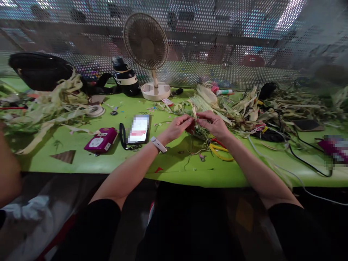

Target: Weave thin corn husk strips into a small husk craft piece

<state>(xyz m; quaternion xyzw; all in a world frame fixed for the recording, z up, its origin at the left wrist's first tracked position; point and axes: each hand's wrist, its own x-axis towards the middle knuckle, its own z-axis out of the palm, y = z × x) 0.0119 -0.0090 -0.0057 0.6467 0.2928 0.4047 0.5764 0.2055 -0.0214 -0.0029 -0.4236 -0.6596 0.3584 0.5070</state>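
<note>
My left hand (179,125) and my right hand (214,123) meet above the green table (174,168), fingers pinched together on a small dark red piece (191,127) with pale corn-husk strips (196,106) rising from it. A white watch (158,144) is on my left wrist. Beneath my right hand lie yellow-handled pliers (219,151) and loose stems.
A phone (138,128) and a magenta device (101,140) lie left of my hands. A desk fan (149,54), a dark bottle (125,77) and a black bag (40,70) stand at the back. Husk piles (261,105) and cables (304,159) fill the right; another person's arm (8,166) shows at left.
</note>
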